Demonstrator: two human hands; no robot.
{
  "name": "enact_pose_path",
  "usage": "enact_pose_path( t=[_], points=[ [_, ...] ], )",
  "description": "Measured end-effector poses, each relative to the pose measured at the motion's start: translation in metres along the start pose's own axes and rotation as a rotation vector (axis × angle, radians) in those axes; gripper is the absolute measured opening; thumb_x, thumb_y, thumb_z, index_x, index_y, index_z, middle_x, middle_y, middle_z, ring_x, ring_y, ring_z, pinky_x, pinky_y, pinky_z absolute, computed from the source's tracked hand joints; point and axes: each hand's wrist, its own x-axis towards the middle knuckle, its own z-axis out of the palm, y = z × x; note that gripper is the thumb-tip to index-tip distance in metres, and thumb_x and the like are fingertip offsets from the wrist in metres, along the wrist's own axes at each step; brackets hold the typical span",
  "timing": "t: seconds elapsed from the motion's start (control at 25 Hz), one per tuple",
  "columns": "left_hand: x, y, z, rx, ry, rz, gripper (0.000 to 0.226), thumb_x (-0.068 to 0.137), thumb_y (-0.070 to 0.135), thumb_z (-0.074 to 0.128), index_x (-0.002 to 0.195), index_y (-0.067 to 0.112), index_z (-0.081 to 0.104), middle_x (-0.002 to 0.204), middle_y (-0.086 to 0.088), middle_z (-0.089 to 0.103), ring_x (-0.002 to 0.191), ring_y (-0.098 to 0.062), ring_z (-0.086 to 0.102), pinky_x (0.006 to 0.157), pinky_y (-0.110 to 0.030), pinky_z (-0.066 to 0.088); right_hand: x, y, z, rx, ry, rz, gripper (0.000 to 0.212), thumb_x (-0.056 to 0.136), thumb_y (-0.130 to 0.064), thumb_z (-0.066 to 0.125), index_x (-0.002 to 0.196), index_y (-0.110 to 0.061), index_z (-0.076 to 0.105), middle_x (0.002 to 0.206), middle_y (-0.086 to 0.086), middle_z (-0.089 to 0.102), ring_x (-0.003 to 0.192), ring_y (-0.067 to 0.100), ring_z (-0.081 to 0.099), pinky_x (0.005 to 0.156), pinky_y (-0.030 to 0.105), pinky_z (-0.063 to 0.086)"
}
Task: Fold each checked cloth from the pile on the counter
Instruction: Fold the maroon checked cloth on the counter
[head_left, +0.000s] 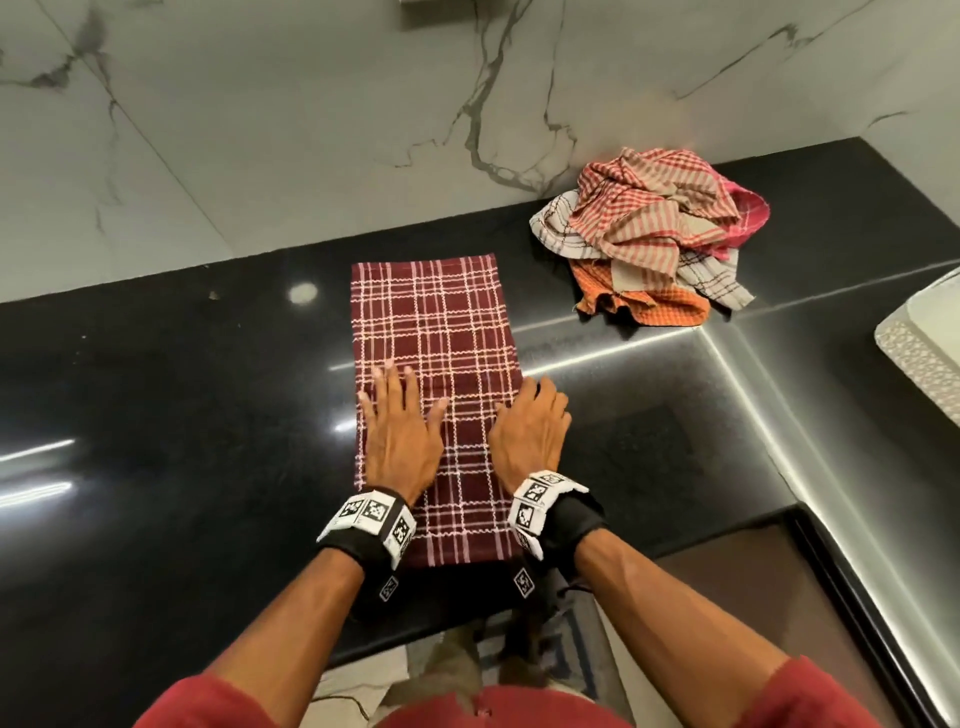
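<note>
Head view: glossy black stone counter (156, 374) in a corner, backed by white marble wall tiling (260, 130) with grey veins. Strip-light reflections across the polished top.

Laid lengthwise on the counter, near the front edge: a maroon checked cloth (441, 322) with white and pink lines, already folded into a long narrow rectangle, flat and fairly smooth.

Left hand (400, 431) pressed palm-down on the near left part of that cloth, fingers spread flat, gripping nothing. Right hand (530, 431) at the cloth's right edge, fingers curled downward over the border (whether pinching the edge or only resting on it, cannot tell). Black wristbands carrying square black-and-white markers on both wrists (369, 519); red sleeves at the bottom of the frame.

Well apart, toward the back right by the wall: the pile of unfolded cloths (654, 234), crumpled together, with red-and-beige check on top, white with dark lines beneath, an orange one at the bottom, a pink edge showing.

A pale patterned object (924, 343) at the far right edge, cut off.
</note>
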Motion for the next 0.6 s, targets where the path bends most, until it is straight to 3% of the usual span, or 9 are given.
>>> enact_pose_path(
  t=[0.12,0.32,0.44,0.52,0.6],
  points=[
    [-0.016,0.012,0.005,0.028,-0.016,0.039,0.07,0.099,0.056,0.009,0.153,0.013,0.006,0.161,-0.013,-0.005,0.149,-0.027,-0.01,0.121,-0.05,-0.004,0.0,0.001,-0.006,0.179,-0.005,0.044,0.026,0.091,-0.012,0.055,0.116,-0.007,0.052,0.115,0.011,0.052,0.105,0.026,0.05,0.092,0.037,0.042],
    [-0.038,0.04,0.013,-0.051,-0.045,0.078,0.062,0.102,0.05,0.019,0.153,0.015,0.017,0.162,-0.013,0.001,0.15,-0.026,-0.005,0.121,-0.048,-0.002,-0.008,0.011,-0.015,0.26,0.003,0.053,0.019,0.091,-0.016,0.057,0.105,-0.004,0.061,0.109,0.012,0.056,0.102,0.028,0.053,0.091,0.037,0.042],
    [-0.052,0.057,0.018,-0.119,-0.023,0.059,0.055,0.102,0.041,0.029,0.147,0.01,0.03,0.162,-0.015,0.006,0.151,-0.026,0.0,0.122,-0.05,0.002,-0.003,0.004,-0.019,0.322,-0.01,0.154,0.013,0.088,-0.013,0.057,0.094,-0.003,0.064,0.103,0.013,0.062,0.1,0.03,0.056,0.088,0.04,0.045],
    [-0.062,0.063,0.02,-0.113,0.001,0.064,0.051,0.101,0.043,0.032,0.137,0.007,0.039,0.162,-0.016,0.008,0.151,-0.026,0.002,0.122,-0.052,0.005,0.007,0.004,-0.023,0.371,-0.091,0.216,0.014,0.084,-0.01,0.057,0.08,-0.003,0.068,0.088,0.012,0.067,0.088,0.031,0.061,0.078,0.037,0.05],
    [-0.067,0.068,0.017,-0.102,-0.004,0.081,0.052,0.097,0.051,0.039,0.126,0.008,0.044,0.161,-0.017,0.01,0.151,-0.026,0.003,0.121,-0.054,0.007,0.017,0.008,-0.028,0.487,-0.15,0.283,0.018,0.079,-0.012,0.06,0.067,-0.004,0.069,0.069,0.01,0.065,0.071,0.029,0.061,0.063,0.031,0.045]
  ],
)
